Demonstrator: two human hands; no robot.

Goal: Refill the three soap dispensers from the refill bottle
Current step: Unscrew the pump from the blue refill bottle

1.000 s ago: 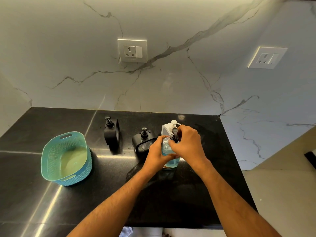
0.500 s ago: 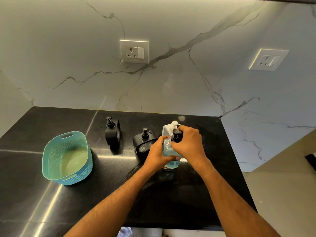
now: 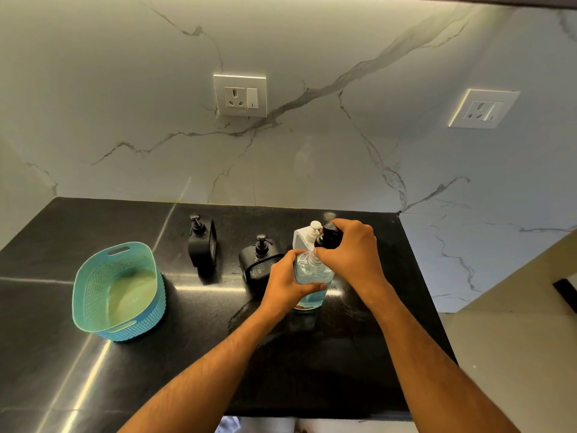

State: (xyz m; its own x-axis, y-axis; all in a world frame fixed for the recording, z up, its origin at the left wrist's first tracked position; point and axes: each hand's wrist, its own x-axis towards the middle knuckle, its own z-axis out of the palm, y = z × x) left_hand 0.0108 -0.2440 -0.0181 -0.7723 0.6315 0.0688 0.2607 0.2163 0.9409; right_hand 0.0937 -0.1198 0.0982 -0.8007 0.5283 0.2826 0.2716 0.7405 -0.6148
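The clear soap dispenser (image 3: pixel 309 284), part full of blue liquid, stood on the black stone countertop (image 3: pixel 193 364) toward its right edge, roughly midway between the front edge and the back wall. The left hand (image 3: pixel 288 284) wrapped the body of this bottle, thumb across the near face and fingers round the far side. The right hand (image 3: pixel 351 254) was curled over the black pump head (image 3: pixel 327 237), which sat above the bottle's clear neck; whether the pump was still threaded on or already lifted free could not be told. Both hands were thus clamped on parts of the same dispenser, close together and almost touching.

Just behind the dispenser, nearer the back edge, stood the white refill bottle (image 3: pixel 304 237) with its white cap, partly hidden by the right hand. To the left of the left hand, just beside it, sat a squat black soap dispenser (image 3: pixel 259 260) with a black pump. Farther left, and a little nearer the back edge, stood another black soap dispenser (image 3: pixel 201 242), taller and narrower, apart from the squat one.

Well apart, near the left edge of the countertop, lay a teal plastic basket (image 3: pixel 93 282) with woven-pattern sides and handle slots. Two white wall sockets (image 3: pixel 239 95) were set in the veined marble backsplash (image 3: pixel 343 151) above.
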